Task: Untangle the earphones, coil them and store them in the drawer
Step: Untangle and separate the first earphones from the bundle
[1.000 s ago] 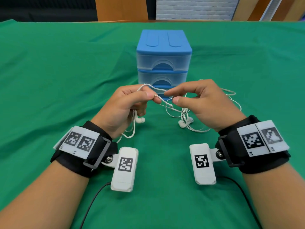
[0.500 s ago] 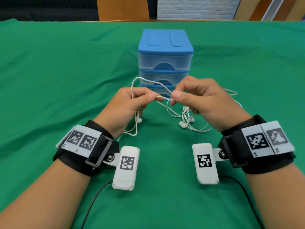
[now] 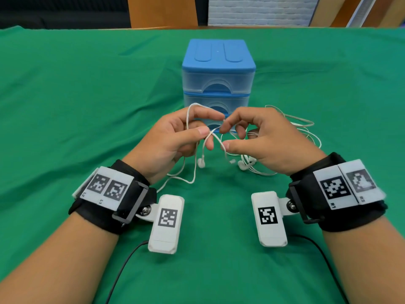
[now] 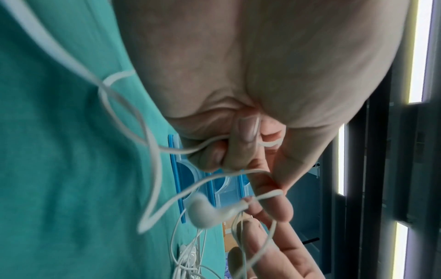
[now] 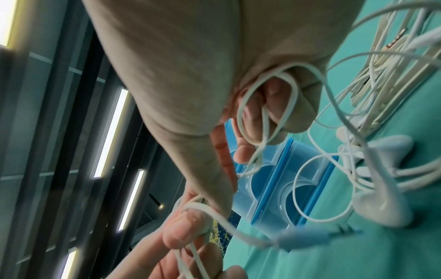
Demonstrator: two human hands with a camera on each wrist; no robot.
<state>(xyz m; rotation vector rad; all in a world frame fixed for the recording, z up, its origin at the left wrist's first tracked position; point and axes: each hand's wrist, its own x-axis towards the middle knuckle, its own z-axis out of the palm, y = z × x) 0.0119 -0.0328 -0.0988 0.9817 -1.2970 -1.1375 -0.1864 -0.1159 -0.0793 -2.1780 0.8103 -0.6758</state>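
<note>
White earphones [image 3: 247, 163] lie tangled on the green cloth under my right hand, and one earbud [image 3: 201, 163] hangs below my left. My left hand [image 3: 206, 128] pinches the cable between thumb and forefinger, with a loop standing over the forefinger. My right hand [image 3: 225, 137] faces it, thumb and forefinger apart around a strand. Its other fingers are curled through cable loops [image 5: 267, 105]. The plug end [image 5: 310, 237] dangles free. The left wrist view shows the earbud [image 4: 203, 213] hanging below the left fingers [image 4: 241, 149]. The blue drawer unit [image 3: 219, 69] stands just behind both hands, drawers closed.
More slack cable [image 3: 302, 122] trails right of the right hand on the green tablecloth [image 3: 87, 106]. Black camera leads run off the near edge by both forearms. Wooden panels and a white brick wall stand beyond the table's far edge.
Right thumb and forefinger, pinched together half a second ago, have spread apart. The loop over my left forefinger has shifted, and the plug end now hangs free between the hands.
</note>
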